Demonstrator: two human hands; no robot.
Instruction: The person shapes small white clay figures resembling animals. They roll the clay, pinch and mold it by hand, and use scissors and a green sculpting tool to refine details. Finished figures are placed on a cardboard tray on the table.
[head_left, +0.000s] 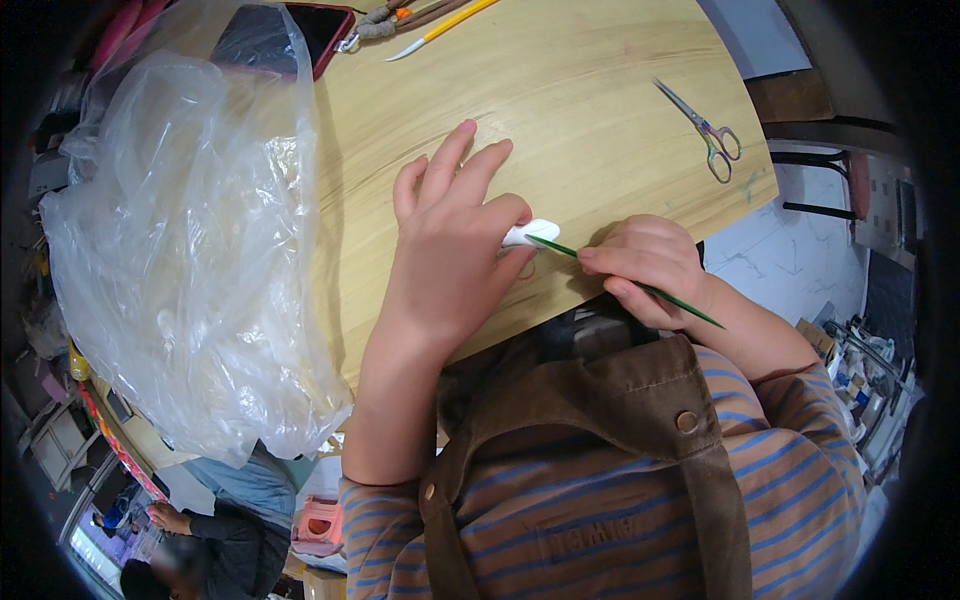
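Note:
Between the thumb and index finger of my left hand (450, 247) is a small white piece (541, 231), smooth and rounded at its free end; its material I cannot tell. The other fingers of that hand are spread above the table. My right hand (652, 262) grips a thin green pointed stick (679, 301) like a pen. The stick's tip touches the white piece, or lies just over it. Both hands are above the near edge of the wooden table (570, 142).
A large clear plastic bag (187, 262) covers the table's left side. Small scissors (705, 131) lie at the right. At the back are a yellow-handled tool with a curved blade (442, 28), a dark phone (322, 37) and a cord (409, 19). Another person (232, 540) sits at lower left.

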